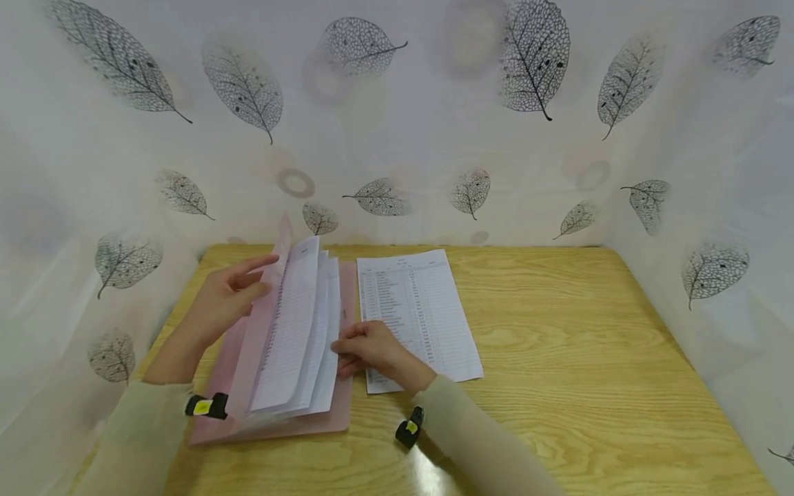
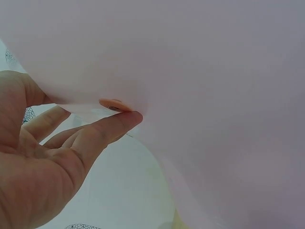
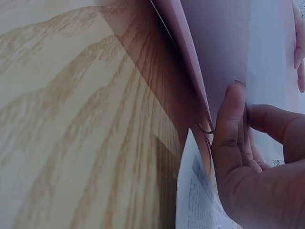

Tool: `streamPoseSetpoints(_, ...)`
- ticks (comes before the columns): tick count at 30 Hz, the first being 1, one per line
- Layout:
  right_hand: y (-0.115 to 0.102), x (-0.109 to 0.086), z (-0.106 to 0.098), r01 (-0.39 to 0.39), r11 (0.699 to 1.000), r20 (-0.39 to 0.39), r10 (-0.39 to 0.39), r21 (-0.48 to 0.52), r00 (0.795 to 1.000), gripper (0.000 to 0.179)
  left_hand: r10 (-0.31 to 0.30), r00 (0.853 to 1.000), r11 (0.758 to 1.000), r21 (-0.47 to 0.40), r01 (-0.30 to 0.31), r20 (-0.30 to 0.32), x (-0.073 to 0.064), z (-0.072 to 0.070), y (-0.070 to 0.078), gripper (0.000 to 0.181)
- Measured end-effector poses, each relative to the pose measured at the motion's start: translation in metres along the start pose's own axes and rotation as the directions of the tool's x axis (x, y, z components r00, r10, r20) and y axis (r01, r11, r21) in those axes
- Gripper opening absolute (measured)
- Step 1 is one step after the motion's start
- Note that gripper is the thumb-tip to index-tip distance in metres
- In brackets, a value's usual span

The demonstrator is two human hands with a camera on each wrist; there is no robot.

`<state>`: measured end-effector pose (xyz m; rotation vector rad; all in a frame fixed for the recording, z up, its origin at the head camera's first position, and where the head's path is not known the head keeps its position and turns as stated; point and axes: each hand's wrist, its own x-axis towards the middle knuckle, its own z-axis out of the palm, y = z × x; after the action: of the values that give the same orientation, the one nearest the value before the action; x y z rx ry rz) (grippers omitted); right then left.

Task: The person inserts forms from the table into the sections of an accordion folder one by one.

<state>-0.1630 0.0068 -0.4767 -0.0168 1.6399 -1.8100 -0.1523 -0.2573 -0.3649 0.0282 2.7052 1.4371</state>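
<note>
From ten o'clock, my left grip pinches the pink cover; my right grip pinches sheets, best kept light, avoiding creases.

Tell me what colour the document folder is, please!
Pale pink: the document folder shows best in the head view.

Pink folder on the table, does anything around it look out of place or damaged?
Just one printed sheet lies loose, slightly askew, beside the pink folder, while the other papers sit inside it. Nothing looks spilled or torn.
</note>
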Motion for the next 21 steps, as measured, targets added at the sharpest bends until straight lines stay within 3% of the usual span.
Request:
streamPoseSetpoints(4,0.0007,0.0019,0.0010,0.003,1.000,-0.018,-0.002,0.008,1.000,0.010,0.005,1.000,1.000,-0.001,-0.005,-0.001,0.0004,-0.0001,0.0006,0.053)
streamPoseSetpoints(13,0.0013,0.0026,0.0028,-0.012,1.000,-0.006,0.012,0.014,1.000,0.034,0.000,1.000,1.000,0.013,0.000,-0.003,0.0000,-0.0006,0.0015,0.053)
streamPoseSetpoints(21,0.0006,0.0020,0.0040,-0.016,1.000,-0.018,0.016,0.025,1.000,0.028,0.004,1.000,1.000,0.005,-0.004,-0.006,0.0008,-0.0012,0.0007,0.052)
